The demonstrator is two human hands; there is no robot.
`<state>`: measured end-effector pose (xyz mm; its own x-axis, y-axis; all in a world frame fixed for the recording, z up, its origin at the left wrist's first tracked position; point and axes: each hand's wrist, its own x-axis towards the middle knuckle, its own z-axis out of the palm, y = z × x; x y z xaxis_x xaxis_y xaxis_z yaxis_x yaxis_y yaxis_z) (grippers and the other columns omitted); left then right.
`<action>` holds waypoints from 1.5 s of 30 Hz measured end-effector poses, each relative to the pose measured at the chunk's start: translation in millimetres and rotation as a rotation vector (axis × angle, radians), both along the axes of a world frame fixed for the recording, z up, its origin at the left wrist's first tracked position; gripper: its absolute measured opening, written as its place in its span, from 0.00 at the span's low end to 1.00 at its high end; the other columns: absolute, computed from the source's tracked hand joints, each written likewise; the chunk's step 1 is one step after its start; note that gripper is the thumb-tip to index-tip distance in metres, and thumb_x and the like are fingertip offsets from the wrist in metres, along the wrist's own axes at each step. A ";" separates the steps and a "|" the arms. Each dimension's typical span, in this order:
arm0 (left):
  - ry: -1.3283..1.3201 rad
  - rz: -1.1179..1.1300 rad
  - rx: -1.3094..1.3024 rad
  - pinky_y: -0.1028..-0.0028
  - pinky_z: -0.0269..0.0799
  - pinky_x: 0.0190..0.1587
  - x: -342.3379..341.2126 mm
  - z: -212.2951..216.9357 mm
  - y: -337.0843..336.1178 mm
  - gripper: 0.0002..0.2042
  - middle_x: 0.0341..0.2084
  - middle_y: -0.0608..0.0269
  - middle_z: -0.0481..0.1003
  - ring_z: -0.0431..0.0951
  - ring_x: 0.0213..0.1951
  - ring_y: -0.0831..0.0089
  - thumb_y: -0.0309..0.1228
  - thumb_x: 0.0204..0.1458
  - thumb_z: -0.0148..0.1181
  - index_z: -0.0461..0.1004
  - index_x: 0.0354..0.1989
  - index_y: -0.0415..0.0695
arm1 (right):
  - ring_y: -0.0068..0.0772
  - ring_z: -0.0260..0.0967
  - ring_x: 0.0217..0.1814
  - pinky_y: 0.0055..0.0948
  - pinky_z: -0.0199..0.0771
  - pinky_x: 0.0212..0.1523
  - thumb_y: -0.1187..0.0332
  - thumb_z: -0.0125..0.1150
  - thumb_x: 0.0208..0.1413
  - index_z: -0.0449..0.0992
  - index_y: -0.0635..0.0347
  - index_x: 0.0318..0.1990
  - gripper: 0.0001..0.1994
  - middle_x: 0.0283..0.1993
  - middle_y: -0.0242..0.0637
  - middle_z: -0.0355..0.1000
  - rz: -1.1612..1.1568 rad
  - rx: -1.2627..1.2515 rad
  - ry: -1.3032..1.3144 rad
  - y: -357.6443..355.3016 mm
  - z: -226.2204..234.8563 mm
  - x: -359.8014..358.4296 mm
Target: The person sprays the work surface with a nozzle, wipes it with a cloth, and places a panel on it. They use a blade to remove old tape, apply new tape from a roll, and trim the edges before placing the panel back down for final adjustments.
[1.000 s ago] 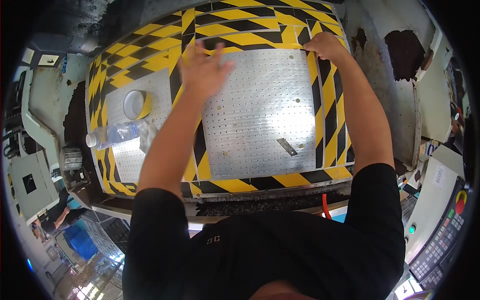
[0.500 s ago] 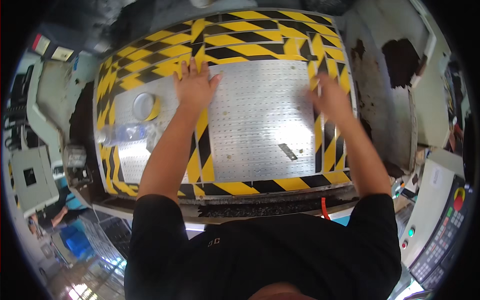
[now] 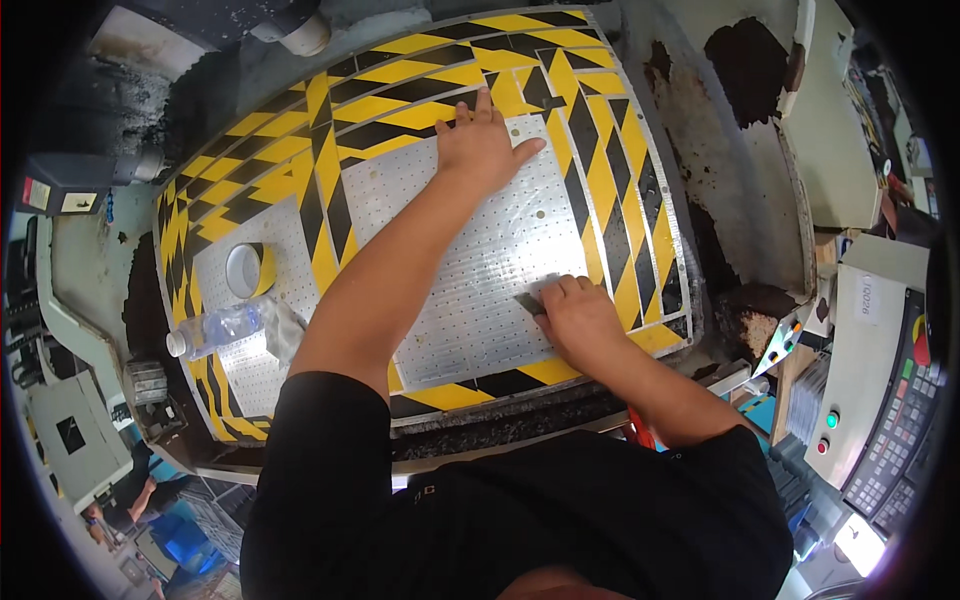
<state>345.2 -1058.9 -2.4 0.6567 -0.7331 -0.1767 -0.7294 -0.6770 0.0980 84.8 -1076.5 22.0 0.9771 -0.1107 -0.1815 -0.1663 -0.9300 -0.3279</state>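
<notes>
A metal plate dotted with small holes (image 3: 470, 260) lies before me, bordered and crossed by yellow-and-black striped tape (image 3: 400, 65). My left hand (image 3: 478, 148) rests on it with spread fingers, the tips on the tape along the far edge and the thumb pointing right. Nearer me and to the right, my right hand (image 3: 582, 320) is closed on a small flat dark-grey metal strip (image 3: 529, 303). One end of the strip sticks out left of the fingers; the rest is hidden under them.
A roll of striped tape (image 3: 250, 270) stands at the plate's left, with a clear plastic bottle (image 3: 215, 330) lying beside a crumpled white cloth (image 3: 283, 330). A control panel with buttons (image 3: 885, 420) is at the right. Raised grey machine walls (image 3: 735, 190) flank the plate.
My right hand has come from the right-hand tape toward me and taken hold of the metal strip. The left hand has shifted right along the far tape. The view has turned somewhat.
</notes>
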 end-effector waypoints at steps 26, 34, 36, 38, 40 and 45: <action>-0.052 -0.108 -0.237 0.56 0.41 0.76 12.4 -27.9 85.2 0.32 0.74 0.57 0.55 0.50 0.75 0.58 0.54 0.64 0.48 0.61 0.71 0.46 | 0.55 0.78 0.35 0.46 0.79 0.40 0.67 0.62 0.54 0.79 0.64 0.39 0.10 0.35 0.52 0.79 -0.400 0.103 -0.461 -67.1 -48.4 200.7; -0.092 -0.124 -0.247 0.55 0.43 0.76 12.8 -30.8 85.4 0.33 0.73 0.57 0.56 0.51 0.75 0.58 0.54 0.64 0.46 0.61 0.71 0.46 | 0.55 0.78 0.35 0.46 0.79 0.39 0.67 0.62 0.54 0.79 0.63 0.38 0.09 0.34 0.51 0.79 -0.391 0.080 -0.498 -67.0 -51.5 203.6; -0.094 -0.127 -0.245 0.55 0.43 0.76 12.3 -30.3 83.6 0.33 0.73 0.57 0.56 0.51 0.75 0.58 0.54 0.64 0.46 0.61 0.71 0.46 | 0.55 0.78 0.35 0.47 0.79 0.39 0.67 0.62 0.53 0.79 0.63 0.37 0.09 0.34 0.51 0.79 -0.395 0.080 -0.480 -69.2 -50.9 203.5; -0.093 -0.126 -0.244 0.55 0.43 0.76 11.9 -31.9 84.0 0.33 0.73 0.57 0.56 0.51 0.75 0.58 0.54 0.64 0.46 0.61 0.71 0.46 | 0.56 0.78 0.35 0.47 0.79 0.39 0.67 0.62 0.53 0.79 0.63 0.36 0.09 0.34 0.51 0.79 -0.396 0.079 -0.459 -70.3 -47.4 206.4; -0.099 -0.134 -0.258 0.55 0.43 0.76 12.5 -32.3 82.9 0.33 0.73 0.56 0.56 0.51 0.75 0.58 0.54 0.64 0.47 0.61 0.71 0.46 | 0.56 0.78 0.36 0.48 0.78 0.41 0.66 0.61 0.52 0.80 0.63 0.35 0.09 0.34 0.52 0.79 -0.395 0.054 -0.345 -73.6 -39.9 210.8; -0.085 -0.128 -0.248 0.55 0.42 0.76 12.5 -33.1 83.8 0.32 0.73 0.57 0.56 0.51 0.75 0.58 0.54 0.64 0.47 0.61 0.71 0.46 | 0.56 0.78 0.37 0.50 0.78 0.43 0.64 0.59 0.54 0.81 0.62 0.34 0.10 0.33 0.52 0.78 -0.304 0.030 -0.201 -70.8 -20.9 187.4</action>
<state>357.7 -975.1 -35.5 0.5612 -0.8247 0.0705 -0.8199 -0.5422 0.1838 272.2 -1147.3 1.1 0.9167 -0.3995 0.0029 -0.3636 -0.8374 -0.4082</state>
